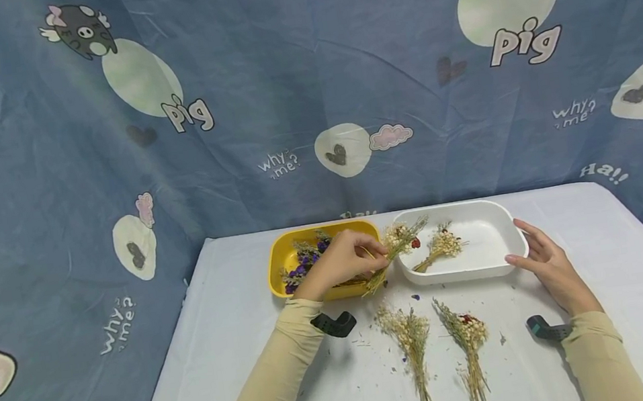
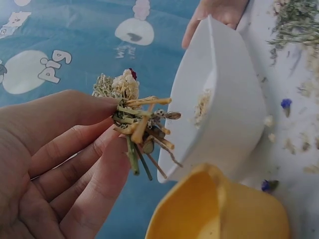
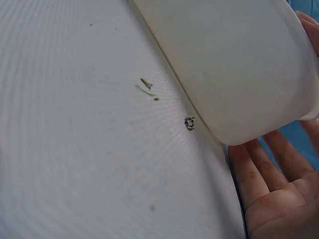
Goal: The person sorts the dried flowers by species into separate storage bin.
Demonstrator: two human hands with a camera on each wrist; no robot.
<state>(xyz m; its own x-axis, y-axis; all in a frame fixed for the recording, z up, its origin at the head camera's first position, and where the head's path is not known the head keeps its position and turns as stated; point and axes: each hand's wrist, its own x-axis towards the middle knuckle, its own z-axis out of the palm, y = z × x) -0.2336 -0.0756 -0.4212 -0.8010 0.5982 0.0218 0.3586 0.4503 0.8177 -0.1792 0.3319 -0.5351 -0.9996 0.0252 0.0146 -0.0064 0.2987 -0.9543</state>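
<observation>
"Pinching what, exactly, is the left hand (image 1: 344, 258)?"

"Its thumb and fingers grasp the stems of a dried bunch (image 1: 403, 244), cream and green with a touch of red, above the neighbouring ends of the yellow tray (image 1: 272, 271) and the white tray (image 1: 491, 239)."

"And the right hand (image 1: 552, 265)?"

"It grips the white tray's right end, thumb at the near corner; how firmly, the right wrist view does not quite show."

"What do the trays hold?"

"Purple flowers (image 1: 303, 264) lie in the yellow one, partly hidden by the left hand. Another bunch (image 1: 443, 245) lies in the white one, toward its left."

"Anything closer to the person?"

"Two more bunches (image 1: 469, 337) lie side by side on the white table (image 1: 229, 375), stems toward the person, loose bits (image 1: 415, 297) scattered around. Behind hangs a blue cloth (image 1: 264, 86) printed with pigs."
</observation>
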